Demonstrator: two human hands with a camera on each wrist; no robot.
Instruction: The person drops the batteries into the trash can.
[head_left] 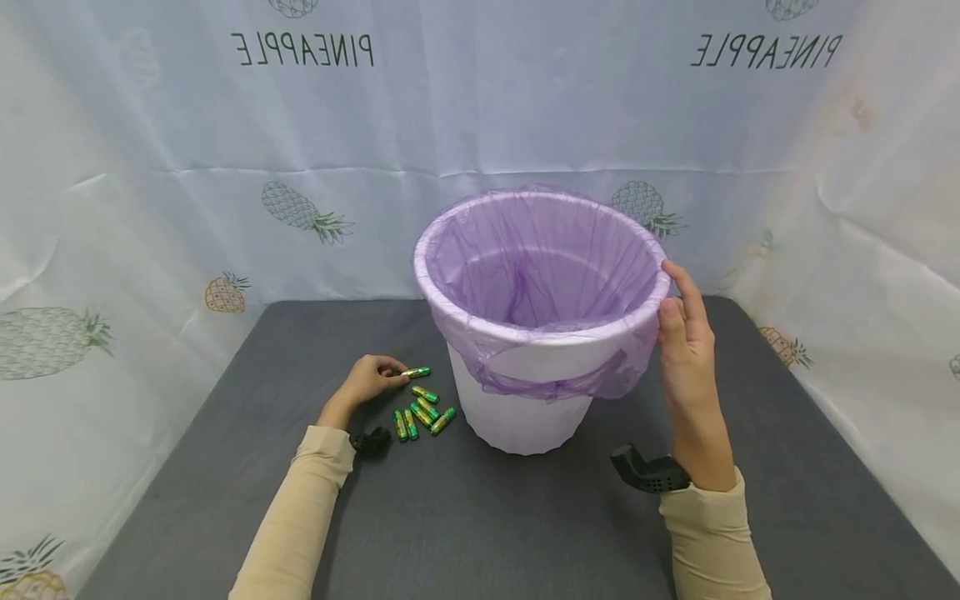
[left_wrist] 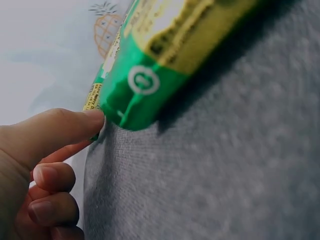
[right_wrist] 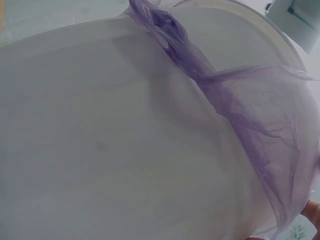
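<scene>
- Fingers of the left hand [head_left: 371, 378], left of centre in the head view, pinch one end of a green-and-gold battery [head_left: 418, 372]; its other end sticks out to the right of the fingertips.
- Below that battery, six loose batteries [head_left: 421, 414] lie clustered on the dark table [head_left: 480, 533], apart from the fingers.
- Right of centre in the head view, the right hand [head_left: 686, 342] touches the rim of a white bin [head_left: 517, 429] with thumb and index finger set apart. Its other fingers are mostly hidden, so I cannot tell how far they curl round it. A purple bag [head_left: 555, 388] lines the bin and folds down over its outside.
- At the left wrist, the thumb tip, left of centre, presses a battery of which only a sliver shows. A nearer battery, blurred and cut off by the top edge, covers the rest. Curled fingertips show at lower left.
- At the right wrist, the bin's wall fills most of the frame, with the bag slanting down to the lower right. Only cut-off bits of the fingers appear there; their hold is hard to make out.
</scene>
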